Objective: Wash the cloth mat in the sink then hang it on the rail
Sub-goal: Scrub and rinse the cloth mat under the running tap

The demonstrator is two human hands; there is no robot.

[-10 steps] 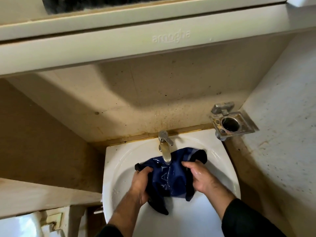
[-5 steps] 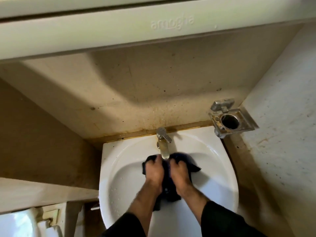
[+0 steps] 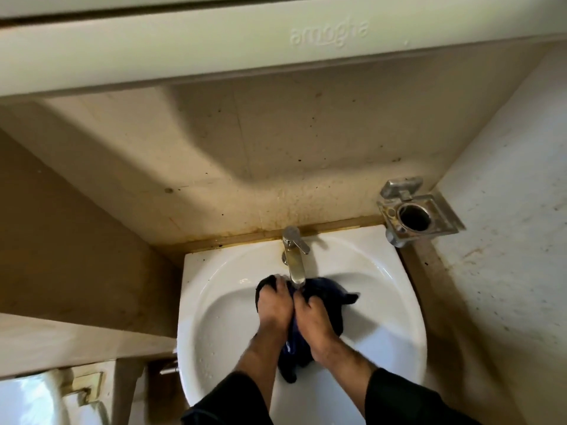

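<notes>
Sink [image 3: 214, 289]: white basin, hemmed by a wall behind and both sides, a shelf [image 3: 214, 53] overhanging; bare bowl around the hands.
Cloth mat [image 3: 329, 297]: dark blue, bunched in the basin under the tap [image 3: 294, 256].
Left hand [image 3: 274, 305], right hand [image 3: 312, 317]: side by side, knuckles up, fingers curled into the mat.
</notes>
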